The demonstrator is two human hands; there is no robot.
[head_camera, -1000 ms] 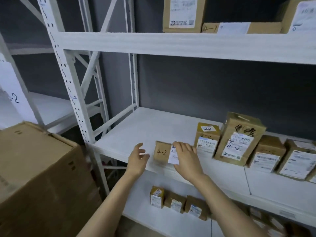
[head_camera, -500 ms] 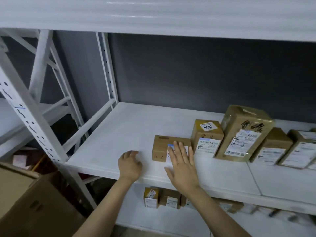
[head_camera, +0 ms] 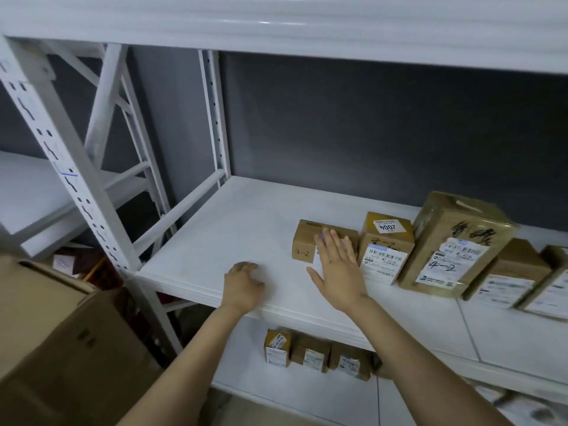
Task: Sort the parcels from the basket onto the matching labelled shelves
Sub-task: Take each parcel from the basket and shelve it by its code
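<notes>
Head view: the parcel point(head_camera: 304, 242) marked 4-2 sits on the shelf point(head_camera: 239, 222), touching the left end of a row point(head_camera: 385, 250) whose nearest boxes also read 4-2 (so it looks rightly placed). The right hand point(head_camera: 338, 272) lies flat against its front, fingers straight, gripping nothing. The left hand point(head_camera: 242, 287) rests loosely curled on the shelf's front edge, holding nothing. This parcel seems as good as done. How many remain cannot be told, since the basket is out of view. Three more parcels point(head_camera: 310, 353) stand on the lower shelf point(head_camera: 246, 373). A large carton point(head_camera: 61, 348) stands at lower left, close by the rack's post point(head_camera: 61, 155), and may crowd the turn back. Nothing blocks either hand.
</notes>
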